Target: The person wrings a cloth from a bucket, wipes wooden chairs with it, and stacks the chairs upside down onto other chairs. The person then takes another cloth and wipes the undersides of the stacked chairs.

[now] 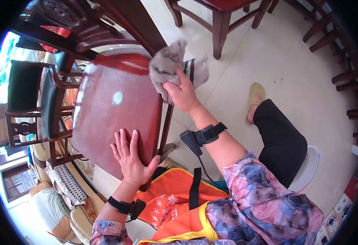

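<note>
A dark red wooden chair stands in front of me, its glossy seat (105, 110) turned up and catching the light. My left hand (133, 161) lies flat on the near part of the seat, fingers spread. In my right hand (182, 93) is a crumpled grey cloth (164, 67), held between thumb and fingers at the seat's right edge, near the foot of the chair's back post (136, 24). A striped end of the cloth hangs out past my fingers. Part of the seat edge is hidden behind the cloth.
Another red wooden stool or chair (222, 28) stands at the top. Dark chairs (27, 87) line the left, by a carved sofa (85, 216). A white bucket (309, 167) is beside my leg (281, 143). More wooden legs (330, 45) show at the right.
</note>
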`<state>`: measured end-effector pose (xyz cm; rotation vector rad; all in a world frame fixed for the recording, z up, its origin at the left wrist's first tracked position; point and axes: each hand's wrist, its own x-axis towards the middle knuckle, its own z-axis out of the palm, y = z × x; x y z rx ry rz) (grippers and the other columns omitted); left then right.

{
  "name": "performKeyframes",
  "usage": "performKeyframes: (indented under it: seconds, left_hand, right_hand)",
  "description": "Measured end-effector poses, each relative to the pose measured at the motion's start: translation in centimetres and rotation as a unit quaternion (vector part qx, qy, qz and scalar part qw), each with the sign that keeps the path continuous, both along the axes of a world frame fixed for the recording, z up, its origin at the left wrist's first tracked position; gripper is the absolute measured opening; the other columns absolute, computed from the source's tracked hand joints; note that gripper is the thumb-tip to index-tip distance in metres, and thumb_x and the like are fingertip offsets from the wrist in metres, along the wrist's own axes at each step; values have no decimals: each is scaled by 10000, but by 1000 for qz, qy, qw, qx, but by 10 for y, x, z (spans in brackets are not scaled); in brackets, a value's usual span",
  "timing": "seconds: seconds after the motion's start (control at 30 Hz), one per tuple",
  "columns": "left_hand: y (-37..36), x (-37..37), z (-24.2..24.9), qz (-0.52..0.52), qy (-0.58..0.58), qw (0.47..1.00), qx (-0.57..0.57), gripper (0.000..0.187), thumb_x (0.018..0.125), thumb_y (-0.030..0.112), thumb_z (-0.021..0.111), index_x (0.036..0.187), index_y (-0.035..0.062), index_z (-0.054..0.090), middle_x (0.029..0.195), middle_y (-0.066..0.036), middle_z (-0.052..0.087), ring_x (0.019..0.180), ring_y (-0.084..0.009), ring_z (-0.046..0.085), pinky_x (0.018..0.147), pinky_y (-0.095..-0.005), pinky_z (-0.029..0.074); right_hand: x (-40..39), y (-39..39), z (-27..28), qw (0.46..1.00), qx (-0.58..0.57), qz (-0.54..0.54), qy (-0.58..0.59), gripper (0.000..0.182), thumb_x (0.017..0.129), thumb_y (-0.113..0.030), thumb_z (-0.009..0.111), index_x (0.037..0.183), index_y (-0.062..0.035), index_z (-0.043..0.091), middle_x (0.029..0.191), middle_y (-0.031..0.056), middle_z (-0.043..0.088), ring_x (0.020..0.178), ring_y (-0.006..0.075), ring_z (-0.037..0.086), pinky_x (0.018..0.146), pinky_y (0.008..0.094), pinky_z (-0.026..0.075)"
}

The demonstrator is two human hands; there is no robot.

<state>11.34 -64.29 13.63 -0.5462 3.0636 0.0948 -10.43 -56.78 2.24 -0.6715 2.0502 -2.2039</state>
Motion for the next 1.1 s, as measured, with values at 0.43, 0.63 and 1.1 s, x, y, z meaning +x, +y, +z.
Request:
performKeyframes:
  seconds: [0.43, 0.63, 1.1]
  left_hand:
    - [-2, 3, -2, 20, 14, 1000, 5, 846, 639, 477, 635, 1344, 113, 342, 1420, -206, 208, 1338, -379, 128, 1054, -539, 62]
    - [27, 12, 0, 106, 37, 993, -49, 834, 626, 399, 683, 1343, 152, 336, 1413, -190, 195, 1326, -394, 121, 980, -674, 78]
    - [-55, 113, -3, 79, 20, 996, -48, 551, 716, 11, 547, 1218, 234, 512, 1335, -64, 390, 1267, -270, 308, 1005, -616, 159]
  right_hand:
    - [28, 63, 9, 899, -77, 123, -414, 388, 779, -186, 620, 1123, -26, 540, 1018, 67, 611, 888, 159, 596, 774, 285, 477]
    - [-138, -3, 111, 856, -277, 204, -387, 559, 823, -453, 576, 1191, -38, 501, 1139, 105, 570, 1048, 222, 541, 922, 348, 417]
    - [-71, 9, 125, 915, -82, 272, -286, 374, 927, -314, 424, 1184, -54, 500, 1101, 59, 567, 1004, 185, 538, 887, 335, 426]
